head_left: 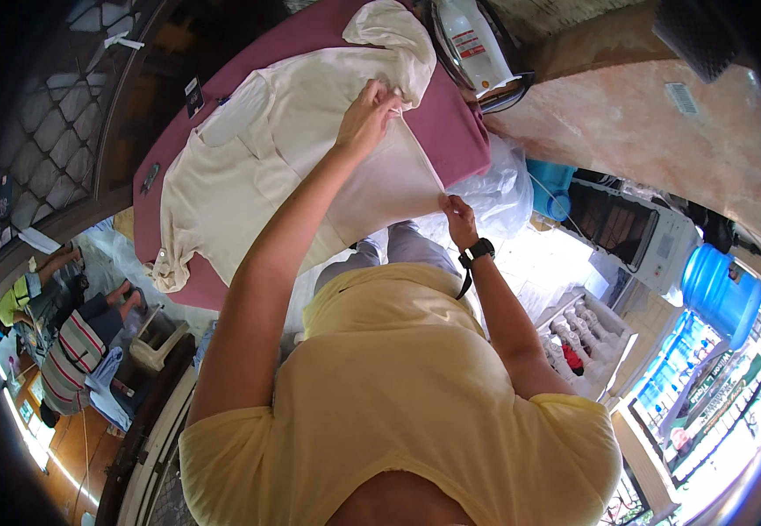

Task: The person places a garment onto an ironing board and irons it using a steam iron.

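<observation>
A cream long-sleeved shirt (301, 149) is spread over a padded maroon cloth (464, 131). My left hand (369, 118) pinches the shirt's side seam near the bunched far sleeve. With my right hand (459, 217), fingers closed, I grip the corner of the hem at the near right edge of the cloth. Between the two hands the side edge runs fairly straight. The other sleeve (172, 263) lies crumpled at the left, with its buttoned cuff showing. A dark band is around my right wrist.
A white and black appliance (472, 44) stands at the cloth's far right corner. Left, small dark objects lie along the cloth's edge beside a latticed window (56, 123). Clear plastic (507, 184), a blue water jug (721, 296) and a crate (586, 342) are right. Another person (73, 351) is at far left.
</observation>
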Demonstrator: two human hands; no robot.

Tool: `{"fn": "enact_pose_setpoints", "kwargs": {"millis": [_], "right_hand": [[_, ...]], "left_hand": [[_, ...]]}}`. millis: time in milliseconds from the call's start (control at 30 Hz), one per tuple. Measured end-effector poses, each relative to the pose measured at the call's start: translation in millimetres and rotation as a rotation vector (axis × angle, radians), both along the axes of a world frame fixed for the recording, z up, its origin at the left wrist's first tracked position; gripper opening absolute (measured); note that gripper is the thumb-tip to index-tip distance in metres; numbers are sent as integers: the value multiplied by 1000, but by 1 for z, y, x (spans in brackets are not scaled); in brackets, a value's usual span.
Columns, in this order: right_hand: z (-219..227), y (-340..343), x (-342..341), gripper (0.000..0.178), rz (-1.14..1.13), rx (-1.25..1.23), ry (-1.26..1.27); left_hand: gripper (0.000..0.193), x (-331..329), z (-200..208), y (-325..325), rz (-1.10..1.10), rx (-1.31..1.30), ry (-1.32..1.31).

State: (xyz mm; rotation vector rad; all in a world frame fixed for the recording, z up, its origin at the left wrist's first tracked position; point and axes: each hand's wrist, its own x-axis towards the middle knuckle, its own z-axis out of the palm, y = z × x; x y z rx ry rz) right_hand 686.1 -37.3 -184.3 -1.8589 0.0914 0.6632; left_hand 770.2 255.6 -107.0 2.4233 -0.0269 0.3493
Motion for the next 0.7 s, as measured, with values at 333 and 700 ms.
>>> {"fn": "enact_pose_setpoints", "kwargs": {"millis": [333, 700], "right_hand": [[82, 78, 35, 28, 89, -504, -882], [75, 68, 42, 27, 70, -523, -384]], "left_hand": [[29, 0, 2, 6, -156, 121, -82], [18, -9, -8, -10, -59, 152, -143]]}}
